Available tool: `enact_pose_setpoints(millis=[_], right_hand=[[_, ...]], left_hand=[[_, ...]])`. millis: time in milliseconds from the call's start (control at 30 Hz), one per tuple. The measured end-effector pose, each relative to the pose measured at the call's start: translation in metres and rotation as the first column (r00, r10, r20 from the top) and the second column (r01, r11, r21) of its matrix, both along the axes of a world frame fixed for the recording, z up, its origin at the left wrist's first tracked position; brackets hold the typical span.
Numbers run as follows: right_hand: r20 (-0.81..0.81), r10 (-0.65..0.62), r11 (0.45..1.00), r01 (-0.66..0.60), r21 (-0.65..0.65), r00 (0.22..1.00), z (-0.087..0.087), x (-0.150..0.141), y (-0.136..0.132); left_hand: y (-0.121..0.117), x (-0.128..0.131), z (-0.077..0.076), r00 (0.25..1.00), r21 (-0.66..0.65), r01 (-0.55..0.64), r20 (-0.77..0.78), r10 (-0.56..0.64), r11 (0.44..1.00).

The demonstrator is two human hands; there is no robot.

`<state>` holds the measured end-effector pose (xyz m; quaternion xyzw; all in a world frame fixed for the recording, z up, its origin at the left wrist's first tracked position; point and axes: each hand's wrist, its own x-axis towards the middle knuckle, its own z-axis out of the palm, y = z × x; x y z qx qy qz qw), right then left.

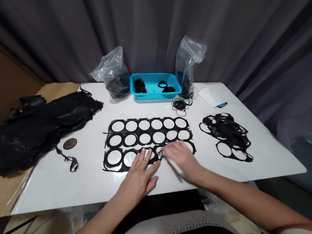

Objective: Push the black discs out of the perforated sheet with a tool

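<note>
A black rubbery sheet (123, 140) with rows of round holes lies flat on the white table (93, 189). My left hand (140, 176) rests on its front row, palm down, fingers spread. Just to the right, my right hand (182, 161) is closed around a slim pale tool (176, 167), whose kind I cannot make out. Its fingertips are at the sheet's front row, and the hand is slightly blurred. Both hands cover part of that row.
A blue basket (156, 96) with black rings stands at the back between plastic bags (115, 76) of black pieces. Loose thin rings (181, 105) lie before it. Holed scraps (228, 131) lie right, a black heap (40, 123) left. White paper (210, 97) sits back right.
</note>
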<state>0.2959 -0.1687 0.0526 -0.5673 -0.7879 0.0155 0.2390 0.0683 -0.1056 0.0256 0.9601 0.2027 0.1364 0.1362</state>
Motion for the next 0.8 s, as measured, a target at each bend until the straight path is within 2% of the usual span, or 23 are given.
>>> enact_pose_setpoints(millis=[67,133,200,267,333,400,467,533,600,633,700,800], right_hand=[[-0.030,-0.219,0.974,0.221,0.054,0.975,0.007,0.024,0.016],[-0.074,-0.414,0.904,0.419,0.080,0.907,0.015,0.051,0.034],[-0.148,-0.514,0.852,0.523,0.031,0.845,0.019,0.072,0.051],[-0.280,-0.540,0.840,0.533,-0.107,0.794,0.021,0.080,0.063],[-0.464,-0.504,0.864,0.416,-0.285,0.729,0.019,0.073,0.071],[-0.651,-0.460,0.876,0.192,-0.442,0.604,0.016,0.054,0.074],[-0.776,-0.445,0.855,-0.045,-0.516,0.447,0.013,0.030,0.074],[-0.823,-0.448,0.816,-0.215,-0.536,0.351,0.010,0.007,0.069],[-0.831,-0.430,0.784,-0.309,-0.537,0.354,0.008,-0.012,0.061],[-0.822,-0.406,0.772,-0.331,-0.542,0.398,0.007,-0.020,0.056],[-0.774,-0.326,0.774,-0.317,-0.548,0.542,0.007,-0.029,0.045],[-0.654,-0.193,0.822,-0.242,-0.515,0.732,0.008,-0.036,0.033]], left_hand=[[0.000,-0.001,-0.001,1.000,0.006,0.003,-0.007,-0.003,1.000],[0.000,-0.001,-0.001,1.000,0.010,0.006,-0.013,-0.006,1.000],[0.000,-0.002,0.000,1.000,0.008,0.010,-0.009,-0.010,1.000],[-0.001,-0.003,0.003,1.000,0.002,0.021,0.006,-0.021,1.000],[-0.002,-0.006,0.008,0.999,0.002,0.036,0.024,-0.036,0.999],[-0.006,-0.010,0.014,0.998,0.020,0.009,0.055,-0.010,1.000],[-0.010,-0.016,0.017,0.994,0.054,-0.068,0.089,0.063,0.996],[-0.014,-0.022,0.018,0.987,0.093,-0.141,0.097,0.132,0.986],[-0.018,-0.028,0.015,0.984,0.128,-0.167,0.080,0.158,0.978],[-0.019,-0.030,0.013,0.984,0.143,-0.169,0.075,0.160,0.975],[-0.021,-0.034,0.009,0.985,0.164,-0.167,0.069,0.157,0.972],[-0.022,-0.035,0.005,0.987,0.180,-0.158,0.059,0.149,0.971]])
